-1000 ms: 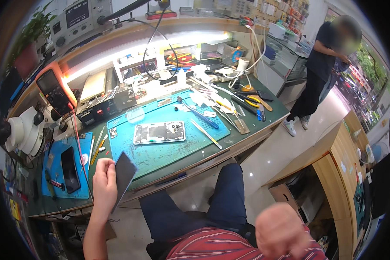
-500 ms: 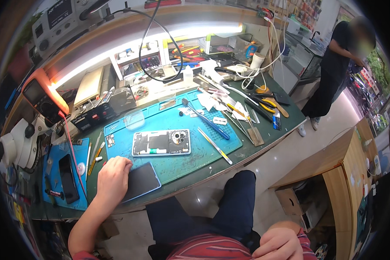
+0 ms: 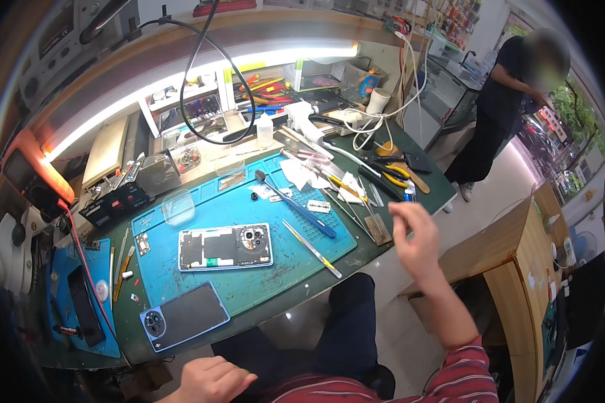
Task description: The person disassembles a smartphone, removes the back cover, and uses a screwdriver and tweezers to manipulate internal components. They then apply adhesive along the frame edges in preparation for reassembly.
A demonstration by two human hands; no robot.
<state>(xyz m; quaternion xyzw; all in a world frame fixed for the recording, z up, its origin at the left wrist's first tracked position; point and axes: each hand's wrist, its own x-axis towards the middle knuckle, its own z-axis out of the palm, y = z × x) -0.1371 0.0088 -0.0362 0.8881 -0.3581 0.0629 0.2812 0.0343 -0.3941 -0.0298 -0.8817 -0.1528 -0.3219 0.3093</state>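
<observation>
My right hand [image 3: 415, 238] is raised off the bench's front right edge, thumb and fingers apart, with nothing seen in it. Nearest to it are a small metal plate [image 3: 378, 230] and a group of tools. My left hand [image 3: 216, 379] is low by my lap, fingers curled in and nothing visible in them. An opened phone [image 3: 198, 250] lies on the blue work mat [image 3: 269, 285], its inner parts showing. Closer to me, a phone back cover [image 3: 193, 314] with a round camera ring straddles the mat's front edge. Slim tweezers [image 3: 311, 248] and a blue-handled brush [image 3: 302, 209] lie right of the phone.
Yellow-handled pliers [image 3: 398, 176] and a white glue gun [image 3: 309, 124] lie at the back right. A clear plastic box [image 3: 179, 208] sits on the mat. Far left are an orange multimeter [image 3: 37, 173] and a dark phone [image 3: 84, 305]. A person [image 3: 501, 107] stands beyond the bench.
My left hand has left the back cover and drawn back toward my lap, uncovering the camera ring. My right hand has come up from my lap and reached forward. The view has shifted.
</observation>
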